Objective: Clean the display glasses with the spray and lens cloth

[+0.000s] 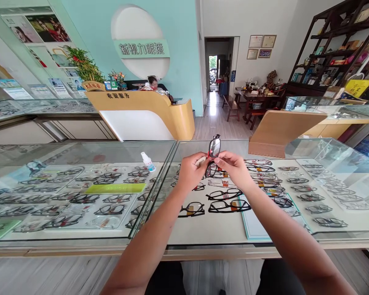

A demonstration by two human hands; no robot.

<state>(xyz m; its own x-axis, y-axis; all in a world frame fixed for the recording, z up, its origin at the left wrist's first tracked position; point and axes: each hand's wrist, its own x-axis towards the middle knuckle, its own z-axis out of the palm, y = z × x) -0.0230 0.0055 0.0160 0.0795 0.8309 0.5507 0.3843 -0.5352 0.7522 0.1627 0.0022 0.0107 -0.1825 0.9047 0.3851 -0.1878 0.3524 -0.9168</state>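
A pair of dark-framed eyeglasses (215, 147) is held on end above the glass display counter (215, 234), one lens above the other. My left hand (190, 171) is closed at the left side of the frame, with a small pale thing (200, 161) between its fingers that I cannot make out. From the other side, my right hand (234, 167) pinches the frame near its middle. Below both hands, rows of eyeglasses lie inside the counter, among them a black pair (229, 206). My fingers partly hide the held frame.
A white spray bottle (148, 161) stands on the counter to the left. A brown board stand (283, 131) rises at the right. Beyond are a curved reception desk (181, 119) with a person seated behind it, a wooden table (254, 94) and a bench (231, 104).
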